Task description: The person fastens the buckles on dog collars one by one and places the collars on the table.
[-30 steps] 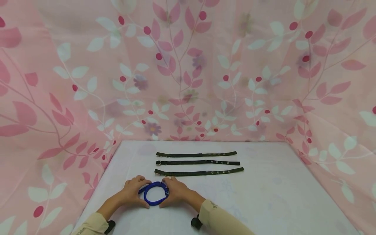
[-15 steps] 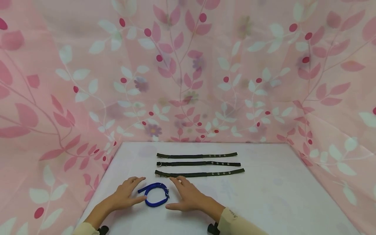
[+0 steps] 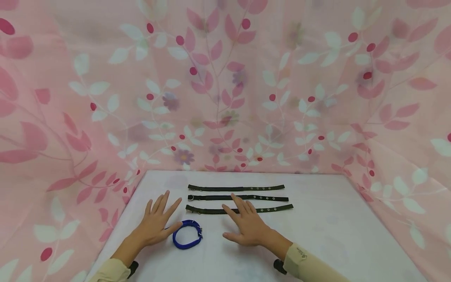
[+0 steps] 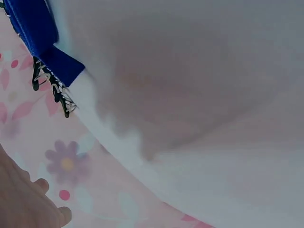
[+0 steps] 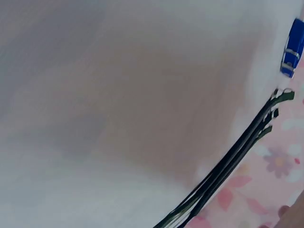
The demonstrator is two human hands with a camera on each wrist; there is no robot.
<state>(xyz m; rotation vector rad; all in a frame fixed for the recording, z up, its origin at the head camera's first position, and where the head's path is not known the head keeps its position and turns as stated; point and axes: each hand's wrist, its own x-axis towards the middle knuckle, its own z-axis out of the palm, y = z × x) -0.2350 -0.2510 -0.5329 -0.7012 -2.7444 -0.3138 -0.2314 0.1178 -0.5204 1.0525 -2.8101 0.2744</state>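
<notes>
A blue pet collar (image 3: 183,246) lies on the white table, fastened into a loop with its metal buckle on the right side. My left hand (image 3: 152,228) is spread at the loop's left, its thumb overlapping the collar's upper left part and hiding the loose end. Nothing is in its fingers. Right of the loop, my right hand (image 3: 249,226) is spread with nothing held; its fingertips overlap the front and middle dark collars. In the left wrist view the blue collar (image 4: 29,28) shows its flat end; in the right wrist view the blue collar (image 5: 292,47) is at the edge.
Three dark green collars, the back one (image 3: 218,188), the middle one (image 3: 211,197) and the front one (image 3: 208,211), lie straight and roughly parallel, eyelets toward the right. The white table (image 3: 334,235) meets a pink leaf-patterned cloth (image 3: 246,98) behind and at both sides.
Both hands held the blue collar, then let go. The right hand has moved right and away; the left has drawn back a little with fingers spread. The collar stays in place.
</notes>
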